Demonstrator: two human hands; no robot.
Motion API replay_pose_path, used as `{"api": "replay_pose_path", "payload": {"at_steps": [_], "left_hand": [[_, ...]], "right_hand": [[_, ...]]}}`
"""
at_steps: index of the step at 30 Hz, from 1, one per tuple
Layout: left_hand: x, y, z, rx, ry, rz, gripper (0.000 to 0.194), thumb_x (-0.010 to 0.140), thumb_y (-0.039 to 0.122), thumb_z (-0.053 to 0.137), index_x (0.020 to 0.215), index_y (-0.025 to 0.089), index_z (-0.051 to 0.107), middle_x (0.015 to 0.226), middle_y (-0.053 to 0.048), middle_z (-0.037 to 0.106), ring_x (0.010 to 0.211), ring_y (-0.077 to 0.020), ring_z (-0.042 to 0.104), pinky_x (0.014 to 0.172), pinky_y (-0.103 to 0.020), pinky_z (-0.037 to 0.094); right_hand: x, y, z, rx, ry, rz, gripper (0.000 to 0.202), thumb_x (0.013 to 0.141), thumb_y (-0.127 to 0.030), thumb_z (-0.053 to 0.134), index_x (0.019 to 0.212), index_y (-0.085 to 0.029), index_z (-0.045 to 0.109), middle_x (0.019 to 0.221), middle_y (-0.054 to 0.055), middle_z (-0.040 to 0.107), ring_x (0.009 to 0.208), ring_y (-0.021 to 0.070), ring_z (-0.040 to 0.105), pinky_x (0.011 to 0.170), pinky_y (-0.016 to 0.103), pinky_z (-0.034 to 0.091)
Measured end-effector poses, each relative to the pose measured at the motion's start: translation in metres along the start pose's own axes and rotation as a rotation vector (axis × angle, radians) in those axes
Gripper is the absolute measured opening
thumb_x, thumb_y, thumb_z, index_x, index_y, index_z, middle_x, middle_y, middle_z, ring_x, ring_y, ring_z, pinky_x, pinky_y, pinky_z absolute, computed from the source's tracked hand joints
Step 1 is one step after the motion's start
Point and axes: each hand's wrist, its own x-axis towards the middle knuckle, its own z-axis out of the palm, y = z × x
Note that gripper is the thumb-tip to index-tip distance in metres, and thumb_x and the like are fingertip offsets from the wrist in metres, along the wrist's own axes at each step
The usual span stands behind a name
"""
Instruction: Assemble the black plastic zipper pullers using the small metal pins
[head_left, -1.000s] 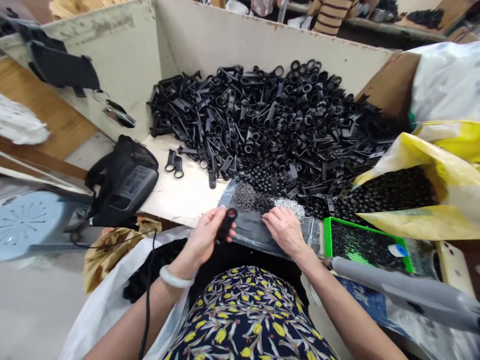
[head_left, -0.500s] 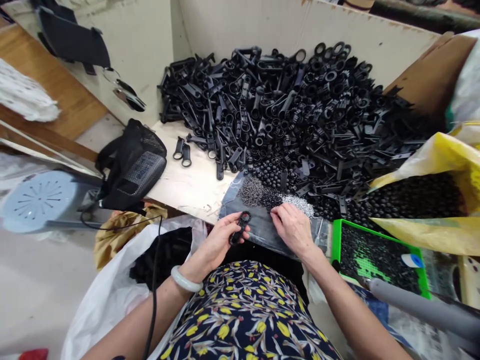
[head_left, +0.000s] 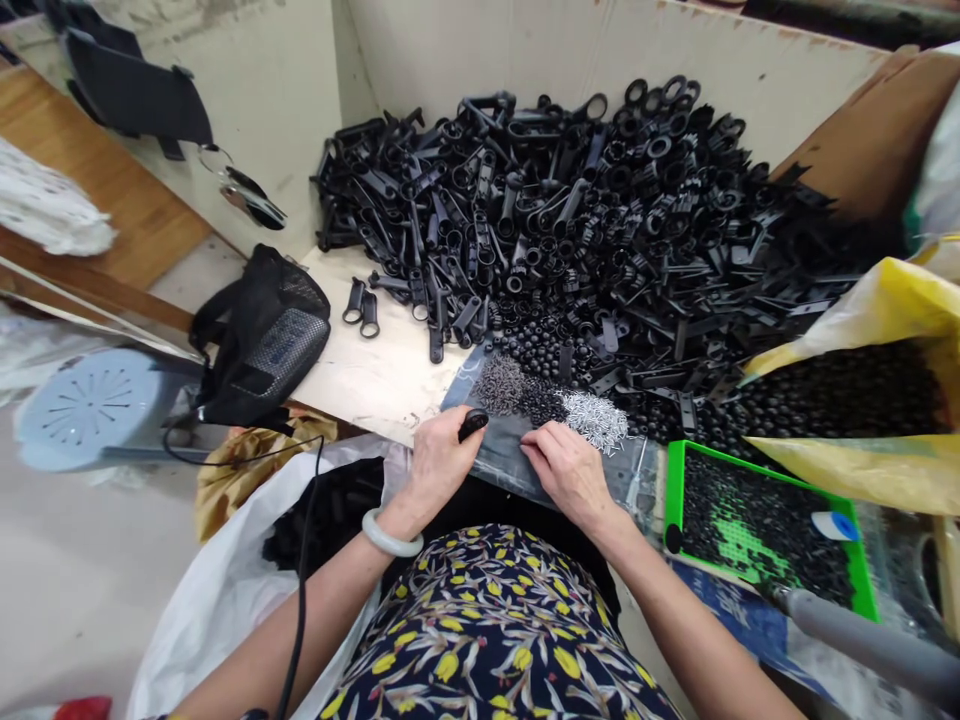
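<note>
My left hand [head_left: 444,462], with a pale bangle [head_left: 391,534] at its wrist, is closed around a black plastic part [head_left: 472,424]. Only one rounded end of that part shows past the fingers. To its right, my right hand [head_left: 574,478] is held low over the dark mat [head_left: 504,440], thumb and fingertips pinched together. Whatever is between those fingertips is too small or hidden to make out. Just beyond the hands lie small heaps of brownish-grey bits [head_left: 500,383], tiny black pieces [head_left: 543,400] and silvery pins [head_left: 598,420].
A large pile of black plastic parts [head_left: 517,210] fills the back of the table. At right are a green tray [head_left: 674,490] of small black pieces and a yellow bag [head_left: 847,450] of black balls. A black pouch [head_left: 266,345] and two ringed parts [head_left: 369,315] lie left.
My left hand has turned over, so the black part's ring no longer faces up. My right hand has drawn slightly left and nearer me, away from the silvery pins.
</note>
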Motion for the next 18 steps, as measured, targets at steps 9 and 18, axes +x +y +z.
{"api": "replay_pose_path", "payload": {"at_steps": [9, 18], "left_hand": [[0.013, 0.000, 0.023, 0.312, -0.025, 0.121, 0.016, 0.092, 0.017, 0.065, 0.107, 0.018, 0.071, 0.096, -0.010, 0.077, 0.087, -0.0254, 0.072, 0.074, -0.032, 0.047], [0.013, -0.007, 0.018, 0.343, -0.016, 0.172, 0.019, 0.091, 0.011, 0.060, 0.102, 0.020, 0.072, 0.095, -0.008, 0.079, 0.086, -0.0244, 0.073, 0.076, -0.033, 0.048]], "right_hand": [[0.000, -0.001, -0.002, 0.001, -0.003, 0.010, 0.018, 0.107, -0.027, 0.053, 0.100, -0.022, 0.069, 0.090, 0.005, 0.068, 0.083, 0.0193, 0.061, 0.077, 0.031, 0.044], [-0.002, -0.002, 0.001, 0.113, 0.041, 0.049, 0.019, 0.107, -0.028, 0.053, 0.099, -0.022, 0.069, 0.093, 0.005, 0.070, 0.088, 0.0186, 0.063, 0.081, 0.032, 0.047]]}}
